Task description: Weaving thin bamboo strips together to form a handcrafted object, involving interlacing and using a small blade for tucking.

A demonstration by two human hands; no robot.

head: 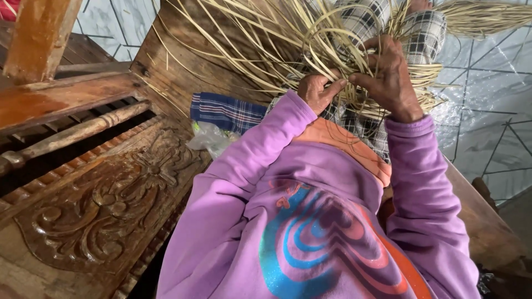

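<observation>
A tangle of pale straw-coloured strips (288, 39) fans out over my lap, with a coiled woven part (426, 83) below my hands. My left hand (318, 91) pinches a strip between thumb and fingers. My right hand (388, 75) is closed over a bunch of strips right beside it, the fingertips of both hands almost touching. I wear purple sleeves and a black-and-white checked cloth (388, 25) over my legs.
A carved dark wooden bench (111, 199) runs under me to the left, with a turned wooden rail (72, 135) behind it. A blue checked cloth (227, 111) and a clear plastic bag (208, 138) lie on the seat. Pale tiled floor (487, 111) lies to the right.
</observation>
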